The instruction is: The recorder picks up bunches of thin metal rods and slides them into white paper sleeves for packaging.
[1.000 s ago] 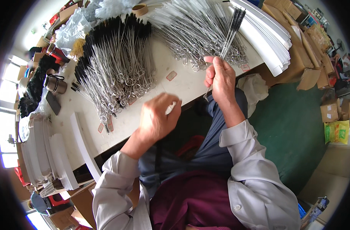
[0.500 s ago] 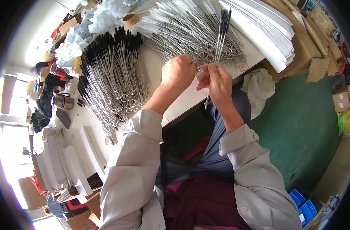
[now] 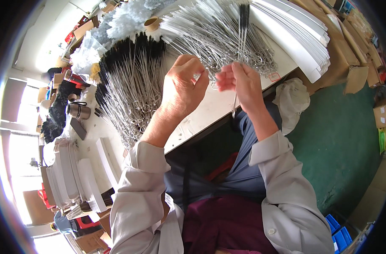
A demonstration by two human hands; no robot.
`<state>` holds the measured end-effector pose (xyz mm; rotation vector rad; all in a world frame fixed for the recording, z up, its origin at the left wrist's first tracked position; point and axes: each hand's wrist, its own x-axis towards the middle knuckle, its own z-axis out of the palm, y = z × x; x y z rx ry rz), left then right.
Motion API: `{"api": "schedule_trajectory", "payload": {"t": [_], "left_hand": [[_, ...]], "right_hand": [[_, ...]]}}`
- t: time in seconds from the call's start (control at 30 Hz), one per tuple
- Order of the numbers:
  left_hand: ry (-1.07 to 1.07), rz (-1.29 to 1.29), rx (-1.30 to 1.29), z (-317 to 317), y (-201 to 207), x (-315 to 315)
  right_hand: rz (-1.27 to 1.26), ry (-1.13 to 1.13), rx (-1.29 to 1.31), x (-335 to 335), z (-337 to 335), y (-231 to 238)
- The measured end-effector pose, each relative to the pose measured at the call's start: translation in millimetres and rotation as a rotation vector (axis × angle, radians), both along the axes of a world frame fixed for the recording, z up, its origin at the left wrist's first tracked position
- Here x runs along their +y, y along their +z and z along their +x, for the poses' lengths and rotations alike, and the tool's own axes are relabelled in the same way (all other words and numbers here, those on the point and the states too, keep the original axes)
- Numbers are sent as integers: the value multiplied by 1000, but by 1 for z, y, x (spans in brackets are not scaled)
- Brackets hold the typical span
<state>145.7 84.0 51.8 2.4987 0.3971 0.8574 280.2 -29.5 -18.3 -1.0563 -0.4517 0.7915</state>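
Observation:
In my right hand [image 3: 247, 86] are a few thin wire brushes [image 3: 243, 19], held upright with black bristles at the far end. A wire stem with a small loop hangs below my palm. My right fingers are partly blurred. My left hand [image 3: 182, 84] is raised to the left, apart from the right one, its fingers curled and the thumb near the index finger. Whether something small sits in that pinch is hidden. Left of it lies a big pile of black-bristled wire brushes [image 3: 131, 89] with looped ends. Beyond both hands spreads a pile of pale-bristled wire brushes [image 3: 201, 31].
The white table [image 3: 193, 122] ends just before my knees. White folded sheets [image 3: 294, 38] are stacked at the far right, with cardboard [image 3: 341, 63] beside them. A tape roll [image 3: 152, 23], a steel flask [image 3: 78, 110] and white strips [image 3: 76, 178] stand around the piles.
My left hand has drawn back leftward from the brushes, leaving a gap between my hands. The right hand still holds the brushes. The whole view has shifted slightly.

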Motion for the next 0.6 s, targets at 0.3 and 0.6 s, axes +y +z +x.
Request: {"api": "schedule_trajectory", "payload": {"t": [0.3,0.6], "left_hand": [[-50,-76,-138,1,40,-8],[-60,-316,-494,-44,108,11]], "right_hand": [[-75,73,14,65,37,10],[-86,28,66,75,42,5]]}}
